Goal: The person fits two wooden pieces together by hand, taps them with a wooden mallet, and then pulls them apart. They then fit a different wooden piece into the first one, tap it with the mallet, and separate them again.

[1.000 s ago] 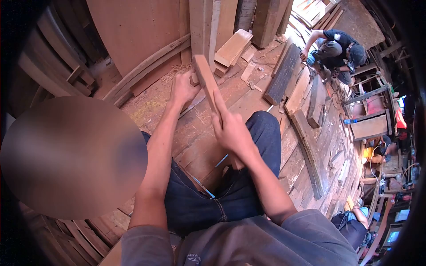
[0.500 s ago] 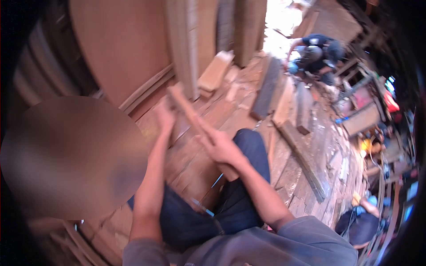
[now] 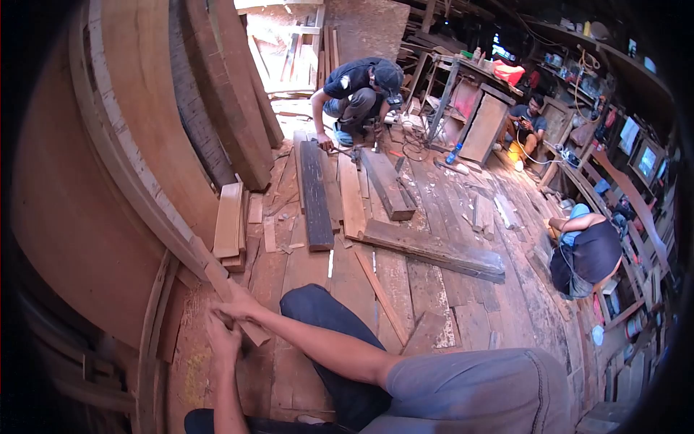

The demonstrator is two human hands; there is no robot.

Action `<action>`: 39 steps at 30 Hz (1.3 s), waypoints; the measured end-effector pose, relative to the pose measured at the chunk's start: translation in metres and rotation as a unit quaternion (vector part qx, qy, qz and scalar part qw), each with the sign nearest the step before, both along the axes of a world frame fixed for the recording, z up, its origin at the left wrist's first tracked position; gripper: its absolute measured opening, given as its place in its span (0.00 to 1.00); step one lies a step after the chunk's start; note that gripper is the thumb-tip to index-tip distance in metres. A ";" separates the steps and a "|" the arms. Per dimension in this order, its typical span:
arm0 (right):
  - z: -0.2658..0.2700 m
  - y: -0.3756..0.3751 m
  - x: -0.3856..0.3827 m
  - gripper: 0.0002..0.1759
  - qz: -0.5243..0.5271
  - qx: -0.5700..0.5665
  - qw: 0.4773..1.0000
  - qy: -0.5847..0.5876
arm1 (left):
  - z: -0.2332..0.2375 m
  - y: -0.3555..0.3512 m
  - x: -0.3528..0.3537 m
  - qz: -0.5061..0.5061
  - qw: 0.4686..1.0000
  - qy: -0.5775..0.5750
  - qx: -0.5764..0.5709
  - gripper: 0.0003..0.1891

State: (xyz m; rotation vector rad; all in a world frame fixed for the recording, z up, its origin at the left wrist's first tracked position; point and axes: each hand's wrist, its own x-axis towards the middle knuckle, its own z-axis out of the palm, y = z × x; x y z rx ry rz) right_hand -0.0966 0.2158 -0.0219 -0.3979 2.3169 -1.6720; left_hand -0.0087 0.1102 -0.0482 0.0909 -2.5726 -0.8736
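Wooden strip [image 3: 254, 332]: lies on the floor [image 3: 441, 296] under both hands; long axis runs diagonally, near-right to far-left.
Left hand [image 3: 220, 338]: touches the strip's near side with fingers curled; grip cannot be told.
Right hand [image 3: 236, 309]: laid over the strip, fingers stretched out; the nearer to its middle.
Hidden: the strip's midsection is covered by the hands.
Curved boards [image 3: 137, 188]: just beside the far end.

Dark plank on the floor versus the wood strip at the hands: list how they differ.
The dark plank is nearly black; the wood strip is light brown. The dark plank lies out in mid-floor; the wood strip lies by the curved wall, under the right hand, with the left hand beside it. Both are flat timber on the floorboards.
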 end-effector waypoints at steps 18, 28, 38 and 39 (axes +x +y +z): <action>-0.024 0.011 -0.019 0.37 0.120 -0.008 0.992 0.036 | 0.038 -0.040 -0.014 -0.164 0.974 -0.127 0.092 0.66; 0.008 0.011 -0.007 0.38 0.186 0.033 0.981 0.050 | 0.060 -0.038 -0.007 -0.144 0.978 -0.124 0.086 0.51; -0.005 0.015 -0.023 0.39 0.070 0.014 0.995 0.062 | 0.052 -0.055 -0.009 -0.113 0.991 -0.068 0.037 0.27; 0.001 0.017 -0.022 0.39 0.058 0.018 0.997 0.055 | 0.056 -0.054 -0.009 -0.112 0.989 -0.091 0.034 0.26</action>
